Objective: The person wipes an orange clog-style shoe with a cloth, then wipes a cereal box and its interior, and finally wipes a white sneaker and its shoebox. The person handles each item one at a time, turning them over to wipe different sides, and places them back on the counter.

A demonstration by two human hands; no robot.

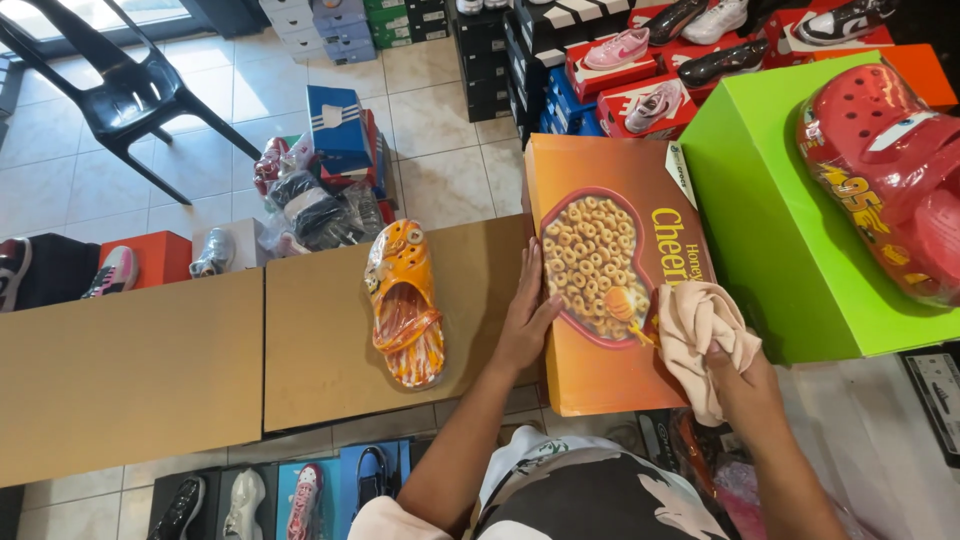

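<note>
An orange clog [403,305] wrapped in clear film lies on a brown box [330,340]. Beyond that box stands a black plastic chair [120,90] (on the tiled floor), and far right of it a red clog [880,170] rests on a green box [780,240].

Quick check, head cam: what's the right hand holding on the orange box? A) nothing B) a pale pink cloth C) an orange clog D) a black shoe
B: the right hand grips a bunched pale pink cloth against the orange box, while the left hand lies flat on the box's edge and the orange clog sits apart on the brown box.
</note>
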